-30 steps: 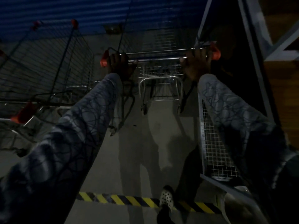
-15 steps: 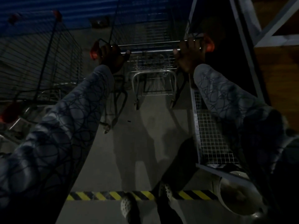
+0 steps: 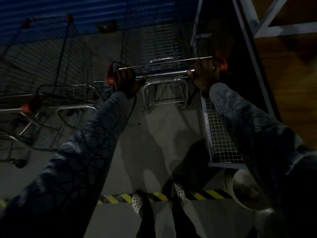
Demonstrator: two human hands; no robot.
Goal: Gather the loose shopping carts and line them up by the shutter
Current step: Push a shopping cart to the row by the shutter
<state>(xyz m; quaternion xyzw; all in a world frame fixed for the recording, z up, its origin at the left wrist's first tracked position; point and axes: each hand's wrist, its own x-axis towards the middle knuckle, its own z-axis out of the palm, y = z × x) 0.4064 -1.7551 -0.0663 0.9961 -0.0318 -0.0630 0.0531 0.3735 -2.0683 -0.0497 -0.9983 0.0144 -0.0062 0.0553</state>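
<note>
Wire, chromed and dimly lit: one shopping cart, held by a person standing at its rear. Its basket points at the blue ribbed shutter and ends close to it; whether they touch cannot be told in this light.

- Handle bar: steel, with an orange cap at each end.
- Left hand: grips the bar beside the left cap, fingers curled over the top and pressed together.
- Right hand: grips the bar beside the right cap, fingers wrapped round it; their spacing is too dark to tell.
- Left of the held cart: a second cart of the same wire build, with orange caps. It also faces the shutter and stands apart, with bare concrete floor between.
- Right of the held cart, just beside it: a grey steel frame with a white mesh panel runs along the cart's flank. The right forearm crosses over it.
- Beyond the frame: brown board.
- Behind the held cart: a yellow-and-black hazard stripe crosses the floor. Two pale perforated clogs stand on it.
- Behind the held cart and to its right, under the panel's near end: a pale round tub.
</note>
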